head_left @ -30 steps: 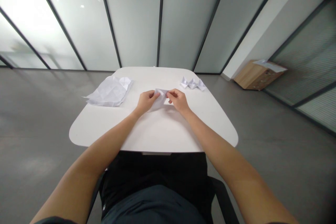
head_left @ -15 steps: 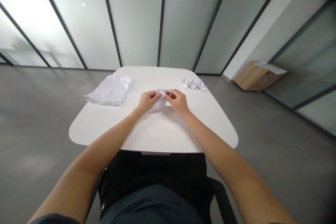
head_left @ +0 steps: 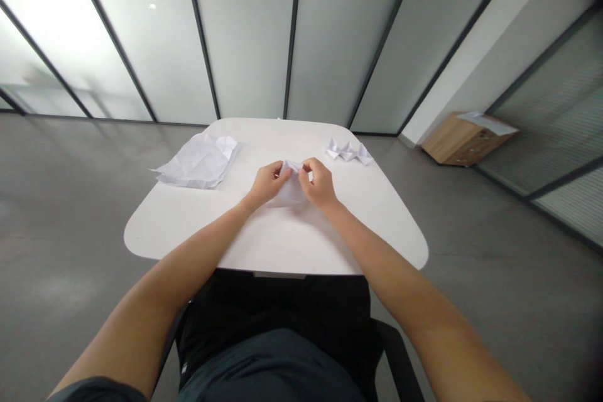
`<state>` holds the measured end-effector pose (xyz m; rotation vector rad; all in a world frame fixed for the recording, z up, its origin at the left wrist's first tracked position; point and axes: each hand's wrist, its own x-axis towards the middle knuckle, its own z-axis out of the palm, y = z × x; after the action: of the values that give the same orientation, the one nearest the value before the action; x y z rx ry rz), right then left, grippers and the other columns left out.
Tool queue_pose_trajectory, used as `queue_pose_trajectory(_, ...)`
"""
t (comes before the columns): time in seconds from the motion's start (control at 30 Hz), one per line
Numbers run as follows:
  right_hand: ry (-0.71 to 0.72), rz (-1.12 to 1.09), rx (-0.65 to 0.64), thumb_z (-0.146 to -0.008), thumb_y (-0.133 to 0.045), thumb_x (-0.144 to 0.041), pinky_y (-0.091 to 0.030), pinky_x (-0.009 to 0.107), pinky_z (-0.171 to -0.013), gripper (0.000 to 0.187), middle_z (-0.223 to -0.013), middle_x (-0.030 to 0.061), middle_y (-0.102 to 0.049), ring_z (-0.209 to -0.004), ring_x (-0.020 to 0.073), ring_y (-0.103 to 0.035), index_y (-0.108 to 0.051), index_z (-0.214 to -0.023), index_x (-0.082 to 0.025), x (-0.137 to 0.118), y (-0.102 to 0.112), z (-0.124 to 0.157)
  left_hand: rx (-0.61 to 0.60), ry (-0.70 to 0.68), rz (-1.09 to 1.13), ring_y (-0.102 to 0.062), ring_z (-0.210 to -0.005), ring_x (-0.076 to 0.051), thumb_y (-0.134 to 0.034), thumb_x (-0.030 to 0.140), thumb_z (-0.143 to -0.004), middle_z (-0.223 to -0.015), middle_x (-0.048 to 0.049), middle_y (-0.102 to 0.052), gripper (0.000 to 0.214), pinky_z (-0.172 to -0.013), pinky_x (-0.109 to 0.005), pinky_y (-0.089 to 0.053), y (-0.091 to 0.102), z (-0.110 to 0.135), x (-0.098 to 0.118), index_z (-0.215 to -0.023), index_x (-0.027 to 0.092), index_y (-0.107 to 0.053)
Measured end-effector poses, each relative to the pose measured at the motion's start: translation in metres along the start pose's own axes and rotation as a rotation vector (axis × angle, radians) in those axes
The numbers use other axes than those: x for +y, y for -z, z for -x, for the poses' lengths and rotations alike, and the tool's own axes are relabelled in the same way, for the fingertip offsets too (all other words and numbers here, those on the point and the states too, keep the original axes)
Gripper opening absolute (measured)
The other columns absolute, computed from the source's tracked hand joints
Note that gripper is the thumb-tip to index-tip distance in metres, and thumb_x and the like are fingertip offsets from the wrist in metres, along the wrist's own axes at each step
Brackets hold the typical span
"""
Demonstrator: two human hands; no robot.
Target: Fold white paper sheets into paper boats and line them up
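At centre frame, the left hand (head_left: 268, 183) and right hand (head_left: 319, 183) pinch a folded white paper piece (head_left: 291, 186) above the rounded white tabletop (head_left: 282, 239), while a peaked folded white paper form (head_left: 348, 152) sits done at upper right and a creased white paper sheet (head_left: 200, 162) lies at upper left.

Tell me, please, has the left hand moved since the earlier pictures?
Yes, slightly: the left hand has shifted rightward, toward the right hand, judged against the white table.

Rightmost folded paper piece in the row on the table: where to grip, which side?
Probably pinch its raised point, coming from the right. The end folded paper piece has its neighbours only on its left, and the point stands up off the white table, leaving likely room for the fingers.
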<state>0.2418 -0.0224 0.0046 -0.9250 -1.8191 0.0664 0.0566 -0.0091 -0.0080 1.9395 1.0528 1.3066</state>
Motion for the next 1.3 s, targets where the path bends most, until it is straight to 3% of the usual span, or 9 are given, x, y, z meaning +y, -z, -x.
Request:
queue_pose_trajectory(0.3,0.074,0.107,-0.016,-0.100,-0.048,-0.027,-0.048,0.039,-0.086,0.011,-0.094,0.0080,-0.064,-0.089,0.0243,-0.059,-0.058,-0.097,-0.023,-0.0051,-0.0010,0.0003,0.100,0.018,-0.221,-0.053,-0.068,-0.015,-0.055,0.035,-0.092,-0.068,0.0014,-0.060,0.025,-0.063,-0.028,-0.035,0.0029,-0.0020,0.0061,-0.073,0.019,-0.059)
queue_pose_trajectory(0.47,0.107,0.112,-0.048,-0.102,-0.047,-0.026,-0.049,0.039,-0.087,0.013,-0.095,0.0087,-0.065,-0.092,0.0252,-0.061,-0.060,-0.098,-0.023,-0.0082,-0.0033,0.0004,0.081,0.084,-0.216,-0.055,-0.071,-0.015,-0.056,0.030,-0.089,-0.074,0.0011,-0.065,0.016,-0.065,-0.028,-0.036,0.0035,-0.0022,0.0069,-0.080,0.019,-0.064)
queue_pose_trajectory(0.6,0.121,0.120,-0.074,-0.102,-0.047,-0.026,-0.050,0.038,-0.087,0.013,-0.096,0.0086,-0.066,-0.092,0.0250,-0.062,-0.060,-0.100,-0.023,-0.0062,-0.0050,0.0015,0.085,0.082,-0.198,-0.057,-0.072,-0.015,-0.054,0.034,-0.094,-0.077,0.0020,-0.065,0.021,-0.067,-0.028,-0.036,0.0032,-0.0017,0.0051,-0.090,0.019,-0.068)
queue_pose_trajectory(0.73,0.138,0.131,-0.089,-0.103,-0.048,-0.026,-0.051,0.038,-0.087,0.013,-0.096,0.0084,-0.067,-0.093,0.0250,-0.063,-0.061,-0.102,-0.023,-0.0046,-0.0059,0.0028,0.082,0.086,-0.216,-0.054,-0.070,-0.014,-0.051,0.039,-0.097,-0.072,0.0022,-0.061,0.030,-0.066,-0.029,-0.034,0.0037,-0.0018,0.0045,-0.081,0.019,-0.065)
queue_pose_trajectory(1.1,0.206,0.179,-0.147,-0.106,-0.048,-0.027,-0.051,0.041,-0.093,0.018,-0.099,0.0096,-0.069,-0.099,0.0272,-0.062,-0.065,-0.103,-0.025,-0.0074,-0.0056,0.0030,0.044,0.136,-0.139,-0.045,-0.068,-0.013,-0.053,0.039,-0.090,-0.065,0.0032,-0.049,0.030,-0.061,-0.027,-0.030,0.0066,-0.0030,0.0018,-0.068,0.018,-0.057)
queue_pose_trajectory(1.3,0.212,0.152,-0.160,-0.107,-0.051,-0.029,-0.050,0.044,-0.099,0.020,-0.104,0.0096,-0.071,-0.104,0.0278,-0.062,-0.070,-0.105,-0.024,-0.0066,-0.0062,0.0017,-0.020,0.156,-0.024,-0.049,-0.073,-0.014,-0.056,0.039,-0.088,-0.074,0.0015,-0.056,0.025,-0.062,-0.025,-0.036,0.0057,-0.0025,-0.0017,-0.076,0.018,-0.063)
